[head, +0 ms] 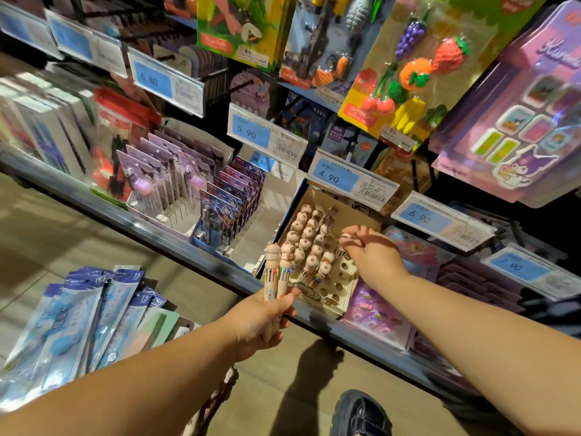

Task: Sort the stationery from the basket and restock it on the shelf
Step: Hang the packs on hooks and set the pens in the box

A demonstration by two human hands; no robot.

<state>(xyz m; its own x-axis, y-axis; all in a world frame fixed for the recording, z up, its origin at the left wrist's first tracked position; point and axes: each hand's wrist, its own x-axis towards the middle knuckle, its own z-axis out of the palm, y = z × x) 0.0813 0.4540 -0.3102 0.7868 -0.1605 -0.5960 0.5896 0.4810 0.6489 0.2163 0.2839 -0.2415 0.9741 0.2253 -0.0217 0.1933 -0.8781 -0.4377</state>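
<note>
My left hand (pixel 267 322) grips two beige multicolour pens (pixel 278 272) with round character tops, held upright just in front of the shelf edge. My right hand (pixel 369 250) reaches over a cardboard display box (pixel 330 287) with round holes and pinches the top of one pen (pixel 345 239) of the same kind above the box's right side. Several matching pens (pixel 309 237) stand in the box's holes. Blue packaged stationery (pixel 81 316) lies piled at the lower left; the basket under it is not visible.
The metal shelf edge (pixel 141 221) runs diagonally across the view. Purple carded pens (pixel 163 177) and blue carded pens (pixel 226 202) stand in white dividers left of the box. Price tags and hanging toy packs (pixel 418 70) sit above. My black shoe (pixel 361 413) is on the tiled floor.
</note>
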